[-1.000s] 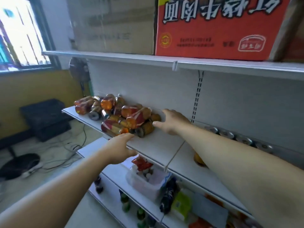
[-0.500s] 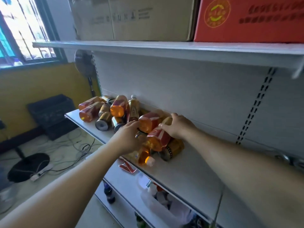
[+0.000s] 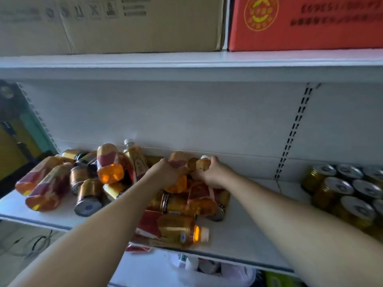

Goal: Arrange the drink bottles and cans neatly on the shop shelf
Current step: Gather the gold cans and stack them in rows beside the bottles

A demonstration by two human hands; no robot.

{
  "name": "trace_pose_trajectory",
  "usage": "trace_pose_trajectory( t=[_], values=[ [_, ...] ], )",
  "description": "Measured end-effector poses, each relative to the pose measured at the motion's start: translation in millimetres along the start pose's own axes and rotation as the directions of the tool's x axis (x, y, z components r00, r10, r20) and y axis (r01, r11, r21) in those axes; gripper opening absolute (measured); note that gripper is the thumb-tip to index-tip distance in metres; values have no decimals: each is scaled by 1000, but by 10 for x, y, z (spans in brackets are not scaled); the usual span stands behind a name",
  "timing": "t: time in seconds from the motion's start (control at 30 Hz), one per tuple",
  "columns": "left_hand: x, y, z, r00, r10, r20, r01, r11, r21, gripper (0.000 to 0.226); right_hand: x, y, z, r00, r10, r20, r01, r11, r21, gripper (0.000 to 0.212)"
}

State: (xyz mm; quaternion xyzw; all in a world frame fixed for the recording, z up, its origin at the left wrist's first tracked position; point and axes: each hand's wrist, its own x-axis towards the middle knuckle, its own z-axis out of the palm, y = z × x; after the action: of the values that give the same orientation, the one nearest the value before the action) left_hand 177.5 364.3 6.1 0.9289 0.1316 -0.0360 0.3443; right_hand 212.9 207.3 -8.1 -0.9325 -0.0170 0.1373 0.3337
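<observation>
Fingers of L hand curled over amber plastic bottle w/ red label, white-capped amber bottle gripped by R hand, amid toppled bottles & gold cans on white metal shelf, upright cans ranked at right.

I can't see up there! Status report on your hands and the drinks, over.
Left hand grips an orange bottle. Right hand grips a white-capped bottle. Jumbled pile of bottles and cans crowds both.
</observation>
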Motion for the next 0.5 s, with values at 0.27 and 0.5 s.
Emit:
trace_pose_trajectory(
  t=[0.27,0.5],
  values=[
    [-295,-267,-132,989,-72,130,144,666,-732,59,-304,261,-157,990,116,-82,-49,824,564,61],
    [-701,-106,-64,851,398,343,187,381,-906,76,-1035,462,-541,999,33,3,-8,167,986,31]
  ],
)
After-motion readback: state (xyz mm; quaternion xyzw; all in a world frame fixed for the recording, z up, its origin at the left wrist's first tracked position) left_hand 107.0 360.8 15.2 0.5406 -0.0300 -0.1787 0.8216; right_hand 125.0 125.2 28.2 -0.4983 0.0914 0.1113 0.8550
